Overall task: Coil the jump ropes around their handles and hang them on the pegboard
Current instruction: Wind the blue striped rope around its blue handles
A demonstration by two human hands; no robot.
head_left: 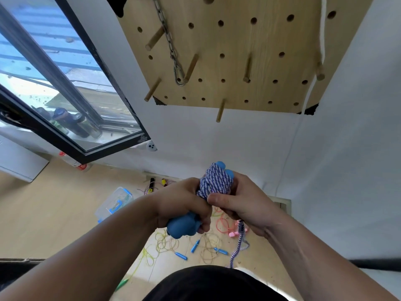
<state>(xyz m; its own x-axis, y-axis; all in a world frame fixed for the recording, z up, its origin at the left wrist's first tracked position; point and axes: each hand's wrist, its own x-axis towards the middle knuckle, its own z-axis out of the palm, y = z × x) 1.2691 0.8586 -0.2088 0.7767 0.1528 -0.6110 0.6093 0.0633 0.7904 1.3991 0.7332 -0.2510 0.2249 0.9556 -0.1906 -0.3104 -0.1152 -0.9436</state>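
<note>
A blue-and-white striped jump rope is wound in a thick coil around its two blue handles, whose tips stick out above and below the coil. My left hand grips the lower part of the handles. My right hand pinches the rope at the coil, and a loose striped tail hangs down from it. The wooden pegboard hangs on the wall above, with several wooden pegs sticking out.
A metal chain and a white cord hang on the pegboard. On the floor below lie other jump ropes: yellow-green, pink, tan with blue handles. A clear plastic box sits left. An open window is at left.
</note>
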